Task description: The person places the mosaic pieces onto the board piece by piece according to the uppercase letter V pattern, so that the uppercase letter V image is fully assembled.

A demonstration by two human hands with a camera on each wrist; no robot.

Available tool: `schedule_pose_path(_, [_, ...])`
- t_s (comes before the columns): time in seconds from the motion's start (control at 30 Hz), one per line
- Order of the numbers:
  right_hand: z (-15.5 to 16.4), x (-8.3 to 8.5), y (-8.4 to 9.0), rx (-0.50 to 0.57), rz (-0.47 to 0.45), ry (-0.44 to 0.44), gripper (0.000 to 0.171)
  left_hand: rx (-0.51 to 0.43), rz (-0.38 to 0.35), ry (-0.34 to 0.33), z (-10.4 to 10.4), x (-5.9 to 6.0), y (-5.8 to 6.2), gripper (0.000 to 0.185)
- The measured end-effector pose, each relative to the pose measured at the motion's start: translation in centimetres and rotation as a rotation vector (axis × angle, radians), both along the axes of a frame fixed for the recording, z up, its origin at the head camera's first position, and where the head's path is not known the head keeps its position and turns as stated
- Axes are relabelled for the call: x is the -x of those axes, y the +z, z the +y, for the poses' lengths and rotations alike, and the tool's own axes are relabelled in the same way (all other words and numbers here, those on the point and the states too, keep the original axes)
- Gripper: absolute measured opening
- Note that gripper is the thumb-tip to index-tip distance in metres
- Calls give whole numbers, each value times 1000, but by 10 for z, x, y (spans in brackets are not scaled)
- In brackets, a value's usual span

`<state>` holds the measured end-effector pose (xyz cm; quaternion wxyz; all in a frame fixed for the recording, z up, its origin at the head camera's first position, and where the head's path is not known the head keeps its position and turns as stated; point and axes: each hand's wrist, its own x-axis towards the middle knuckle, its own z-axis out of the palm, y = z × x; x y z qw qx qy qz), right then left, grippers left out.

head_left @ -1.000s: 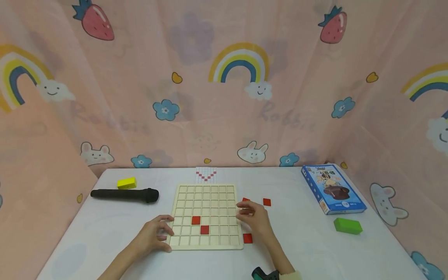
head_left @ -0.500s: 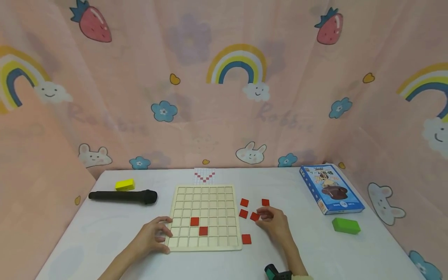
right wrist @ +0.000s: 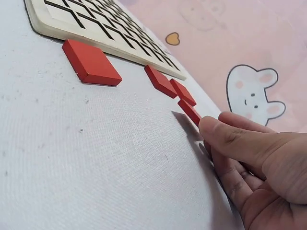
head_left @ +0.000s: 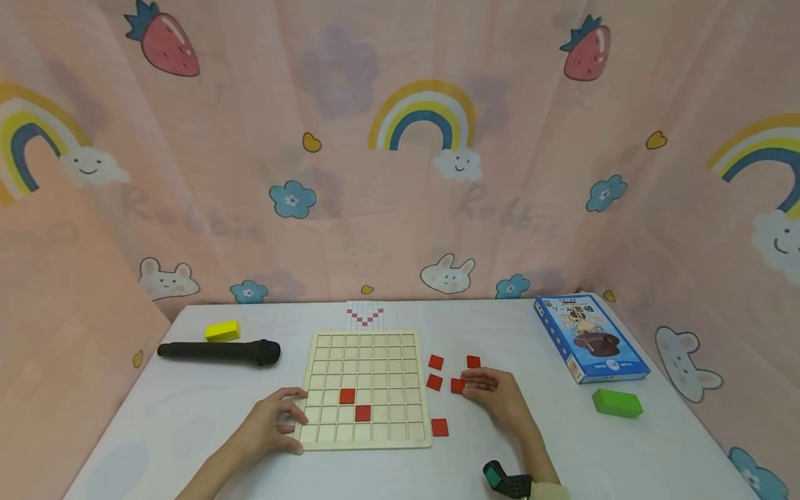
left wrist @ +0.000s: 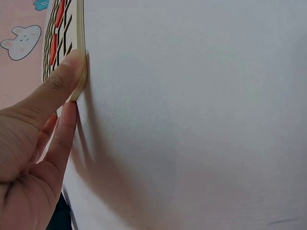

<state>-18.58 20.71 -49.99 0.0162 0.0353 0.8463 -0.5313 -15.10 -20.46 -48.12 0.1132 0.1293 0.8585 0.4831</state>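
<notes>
A cream grid board (head_left: 431,439) lies flat with two red square tiles (head_left: 346,396) set diagonally in its cells. My left hand (head_left: 269,420) holds the board at its near left corner, the thumb (left wrist: 72,62) on the rim and the other fingertips along the side. Right of the board, my right hand (head_left: 500,399) pinches a red tile (right wrist: 188,111) between thumb and fingers. That tile is tilted, with a shadow under it on the white table. Several other red tiles (head_left: 440,427) lie nearby, one of them just past the right fingertips.
A pattern card (head_left: 365,316) with a red V lies behind the board. At the left are a black microphone (head_left: 219,352) and a yellow block (head_left: 222,330). A blue box (head_left: 590,337) and a green block (head_left: 617,403) stand at the right.
My right hand has moved right, from the board's right edge to the loose red tiles, and now pinches one. The left hand has stayed at the board's corner.
</notes>
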Motion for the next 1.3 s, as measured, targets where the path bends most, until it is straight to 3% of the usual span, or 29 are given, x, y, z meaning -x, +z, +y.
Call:
schedule_pose_path(0.53, [6,0,1,75,-50,-35,31,-2,-12,11,1,-1,1,38])
schedule_pose_path(0.83, [12,-1,1,209,-108,-27,37,2,-7,13,1,-1,2,38])
schedule_pose_path(1.3, [-3,-3,1,191,-85,-35,35,10,-9,-2,0,-1,1,38])
